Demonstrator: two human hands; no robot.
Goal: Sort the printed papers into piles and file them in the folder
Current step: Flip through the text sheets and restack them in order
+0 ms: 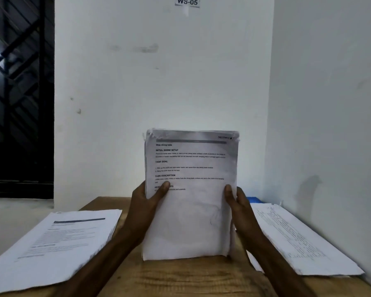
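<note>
Both hands grip a thick white stack of printed papers [191, 211] by its long edges: the left hand [147, 207] lays its thumb across the front sheet with its fingers curled behind, and the right hand [239, 207] pinches the opposite edge likewise. The stack stands upright, its lower edge on or just above the bare wooden table [191, 277], between a flat pile of printed sheets [58, 239] at the left and another white paper pile [296, 239] at the right. A small blue object [252, 199], perhaps the folder, shows behind the right hand. Should either grip loosen, sheets would likely fan out and slide onto the side piles, mixing them; the frayed top corners could also tear.
</note>
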